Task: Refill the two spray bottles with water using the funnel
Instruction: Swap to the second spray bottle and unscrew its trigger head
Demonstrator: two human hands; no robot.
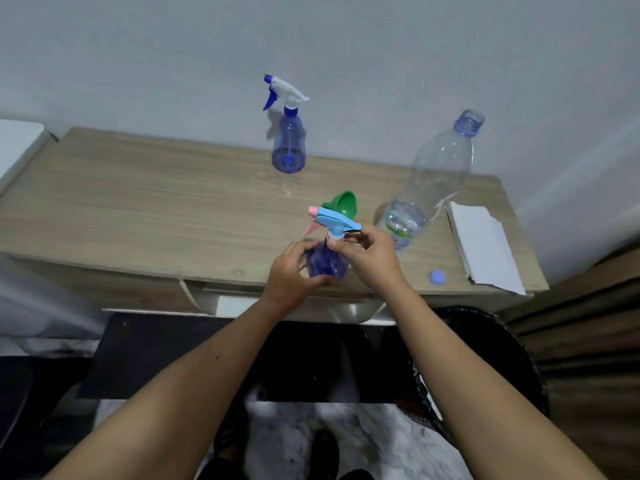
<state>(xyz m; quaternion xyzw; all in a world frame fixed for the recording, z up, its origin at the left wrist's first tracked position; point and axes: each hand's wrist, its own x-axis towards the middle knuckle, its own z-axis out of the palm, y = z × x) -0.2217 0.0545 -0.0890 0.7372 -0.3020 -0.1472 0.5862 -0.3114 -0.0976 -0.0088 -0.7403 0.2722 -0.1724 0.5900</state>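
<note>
Head view shows, at frame centre, the left hand (292,271) wrapped around the translucent purple body of the near spray bottle (327,261) to steady it on the wood-grain bench (138,202), while the right hand (367,258) pinches the collar under its pale blue and pink trigger head, probably to turn it. Just behind lies the glossy green funnel (341,204). An uncapped, ribbed clear water bottle (429,178) stands at right, its blue cap (437,276) near folded white paper (485,247). The second spray bottle (288,140), blue-triggered, stands upper centre.
</note>
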